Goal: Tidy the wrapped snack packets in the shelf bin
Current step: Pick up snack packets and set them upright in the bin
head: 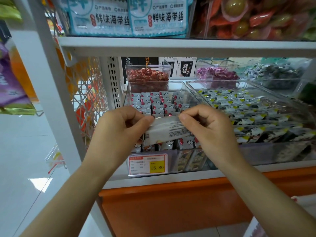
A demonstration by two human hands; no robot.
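Observation:
A clear plastic shelf bin (181, 89) holds several rows of small white snack packets (159, 103) with red and cloud prints, standing upright. Above the bin's front rows I hold one white wrapped packet (167, 130), printed side up, lying crosswise. My left hand (119, 127) pinches its left end between thumb and curled fingers. At the packet's right end, my right hand (208, 127) pinches the upper corner. The hands and the held packet hide the front rows in part.
A price tag (147, 164) reading 15.80 hangs on the bin's front. To the right lies a bin of yellow-and-black packets (248, 115). Behind stand bins of red (147, 76) and purple (217, 74) sweets. The upper shelf edge (171, 47) overhangs; a white upright (51, 93) stands left.

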